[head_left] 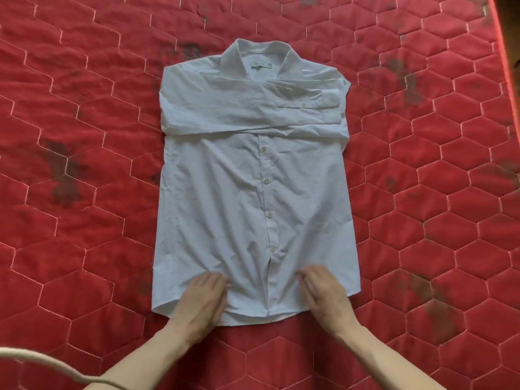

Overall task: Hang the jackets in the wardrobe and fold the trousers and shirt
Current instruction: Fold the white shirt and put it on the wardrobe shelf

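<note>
A white button-up shirt (253, 192) lies flat and face up on the red quilted mattress, collar at the far end. Both sleeves are folded across the chest, one cuff ending near the shirt's right edge. My left hand (201, 302) rests flat on the lower left of the shirt near the hem, fingers straight. My right hand (326, 294) presses flat on the lower right near the hem, fingers straight too. The hands look slightly blurred. No jackets or trousers are in view.
The red mattress (84, 136) with a hexagon stitch pattern and dark stains fills the view; its right edge (503, 52) shows at the top right. A pale cord (42, 364) crosses the bottom left corner.
</note>
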`<act>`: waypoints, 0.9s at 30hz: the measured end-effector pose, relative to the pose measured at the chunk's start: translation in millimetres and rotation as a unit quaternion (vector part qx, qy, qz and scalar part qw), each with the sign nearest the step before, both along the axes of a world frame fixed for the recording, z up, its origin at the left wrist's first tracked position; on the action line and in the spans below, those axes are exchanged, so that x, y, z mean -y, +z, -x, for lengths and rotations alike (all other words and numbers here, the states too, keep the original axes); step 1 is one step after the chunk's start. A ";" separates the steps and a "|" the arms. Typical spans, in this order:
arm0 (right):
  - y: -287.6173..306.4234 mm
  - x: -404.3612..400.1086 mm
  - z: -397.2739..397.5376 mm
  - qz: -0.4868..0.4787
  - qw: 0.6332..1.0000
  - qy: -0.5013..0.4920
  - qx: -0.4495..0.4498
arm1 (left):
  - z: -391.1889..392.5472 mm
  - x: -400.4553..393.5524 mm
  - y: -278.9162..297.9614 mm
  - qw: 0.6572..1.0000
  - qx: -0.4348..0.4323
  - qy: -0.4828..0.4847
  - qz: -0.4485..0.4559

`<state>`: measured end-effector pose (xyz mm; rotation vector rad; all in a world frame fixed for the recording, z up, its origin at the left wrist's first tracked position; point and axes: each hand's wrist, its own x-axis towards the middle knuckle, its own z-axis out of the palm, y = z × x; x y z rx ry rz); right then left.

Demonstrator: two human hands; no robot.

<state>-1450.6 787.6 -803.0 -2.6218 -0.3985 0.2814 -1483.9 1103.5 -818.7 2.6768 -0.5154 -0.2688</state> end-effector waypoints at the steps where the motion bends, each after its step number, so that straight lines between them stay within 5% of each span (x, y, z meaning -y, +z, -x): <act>1: -2.2 6.7 -4.7 0.028 0.995 -0.091 0.008 | -0.2 -3.5 0.9 0.995 -0.008 0.099 -0.014; 5: 2.5 30.4 -13.8 0.097 0.920 -0.375 -0.056 | -4.3 -11.6 7.3 0.887 -0.093 0.439 -0.105; 8: 10.7 41.7 -12.1 0.035 0.879 -0.458 -0.131 | -10.3 -19.4 14.7 0.762 -0.166 0.622 -0.068; 10: 15.5 47.2 -10.4 -0.039 0.870 -0.460 -0.172 | -11.1 -24.9 16.9 0.717 -0.188 0.671 -0.025; 15: 29.5 58.0 -0.5 -0.079 0.869 -0.450 -0.189 | -5.4 -47.6 27.6 0.771 -0.231 0.577 0.139; 23: 58.6 52.4 -18.3 -0.152 0.828 -0.509 -0.181 | -36.8 -89.0 58.6 0.701 -0.433 0.518 0.230; 27: 71.3 55.1 -53.2 -0.203 0.847 -0.461 -0.170 | -80.4 -97.8 68.7 0.671 -0.433 0.535 0.275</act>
